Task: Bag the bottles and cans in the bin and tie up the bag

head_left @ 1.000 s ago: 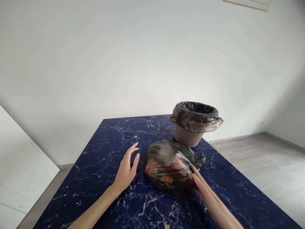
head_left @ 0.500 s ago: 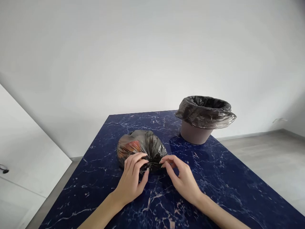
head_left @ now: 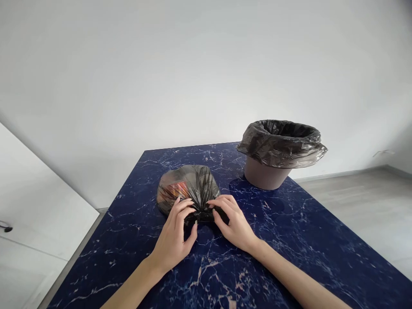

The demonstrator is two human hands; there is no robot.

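Observation:
A filled black trash bag [head_left: 189, 182] lies on the blue marble-patterned table, its thin plastic showing something orange-red inside. Its gathered end points toward me. My left hand [head_left: 175, 231] rests at the left of the gathers, fingertips touching the plastic, thumb held apart from the curved fingers. At the right of the gathers, my right hand [head_left: 233, 221] pinches the plastic between thumb and fingertips. Part of the bag's near side is hidden behind my fingers.
A brownish-grey bin [head_left: 267, 174] stands near the table's right far edge, with a black liner [head_left: 280, 146] folded over its rim. The blue table [head_left: 289, 240] meets a white wall [head_left: 193, 77]. To the left is a white cabinet [head_left: 32, 206] with a dark handle.
My right hand has moved left, closer to my left hand at the bag's gathers. The bag looks a little flatter at its right side. The camera view has shifted slightly.

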